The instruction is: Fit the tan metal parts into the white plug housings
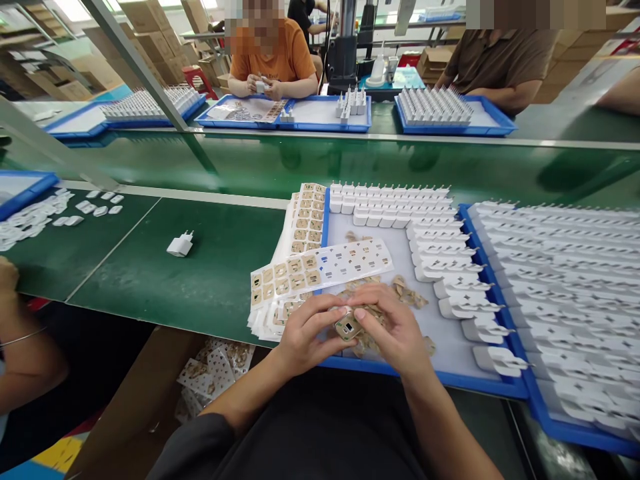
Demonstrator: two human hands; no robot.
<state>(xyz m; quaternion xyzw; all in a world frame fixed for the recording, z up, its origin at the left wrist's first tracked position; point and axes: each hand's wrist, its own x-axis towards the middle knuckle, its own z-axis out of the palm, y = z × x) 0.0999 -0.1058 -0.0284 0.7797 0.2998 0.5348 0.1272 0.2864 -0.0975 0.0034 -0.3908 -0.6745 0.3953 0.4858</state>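
Both of my hands meet over the near edge of a blue tray (435,377). Between them is a small white charger (347,325) with a tan sticker on its upward face. My left hand (310,330) grips it from the left, and my right hand (393,327) holds it from the right, thumb on the sticker. Tan sticker scraps (407,292) lie around my hands in the tray. A partly used sticker sheet (320,270) rests across the tray's left rim, on a stack of sheets (280,313). Rows of white chargers (390,200) stand at the tray's back and right.
A second tray of chargers (565,300) adjoins on the right. One charger (181,245) lies on the green table (225,267); white pieces (35,217) are at far left. Below is a box with discarded sheets (215,370). Another person's arm is at left; people sit opposite behind trays.
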